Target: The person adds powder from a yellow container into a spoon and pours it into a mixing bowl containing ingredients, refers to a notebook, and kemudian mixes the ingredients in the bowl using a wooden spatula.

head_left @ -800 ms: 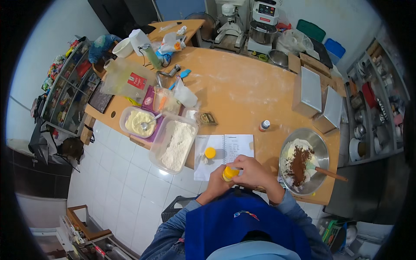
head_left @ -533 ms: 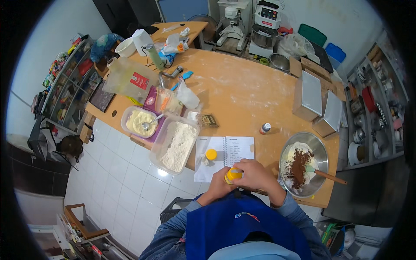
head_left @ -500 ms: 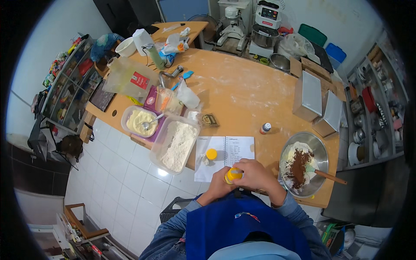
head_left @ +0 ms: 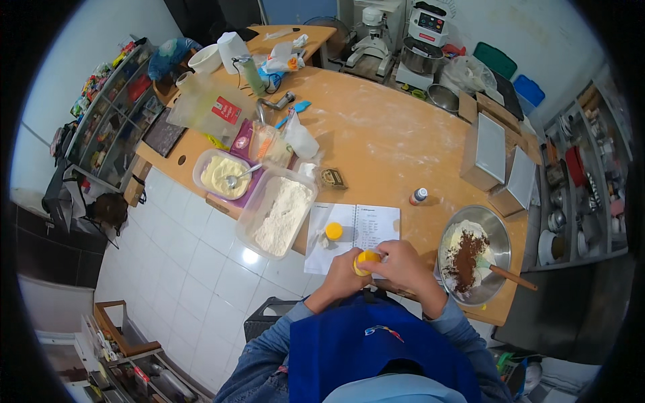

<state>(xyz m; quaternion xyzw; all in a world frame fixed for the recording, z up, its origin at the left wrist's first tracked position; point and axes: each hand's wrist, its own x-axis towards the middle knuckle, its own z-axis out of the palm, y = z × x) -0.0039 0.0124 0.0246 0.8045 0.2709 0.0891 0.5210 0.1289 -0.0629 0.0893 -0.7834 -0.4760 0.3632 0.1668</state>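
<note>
Close to my body, my left hand [head_left: 344, 274] is wrapped round a small yellow container [head_left: 367, 261]. My right hand [head_left: 402, 266] is closed at the container's top, thumb and fingers pinching at its rim; what lies under those fingertips is hidden. Just beyond them an open spiral notebook [head_left: 376, 227] with handwriting lies at the table's near edge. A round yellow lid [head_left: 334, 231] rests on its left page beside a small crumpled white scrap [head_left: 322, 240]. To the right stands a steel bowl [head_left: 500, 232] with flour, brown powder and a wooden-handled spatula [head_left: 512, 277].
Left of the notebook are a tub of flour [head_left: 285, 216] and a tub of pale yellow spread [head_left: 224, 176] with a spoon. A small dark bottle [head_left: 418, 196] stands near the bowl. Two metal loaf tins [head_left: 485, 151] sit at the right edge. Mixers [head_left: 422, 54] stand behind the table.
The view has shifted slightly, so the table's things sit a little further right. Both hands stay at the yellow container, which appears more tilted, with the right fingers moved a little across its top.
</note>
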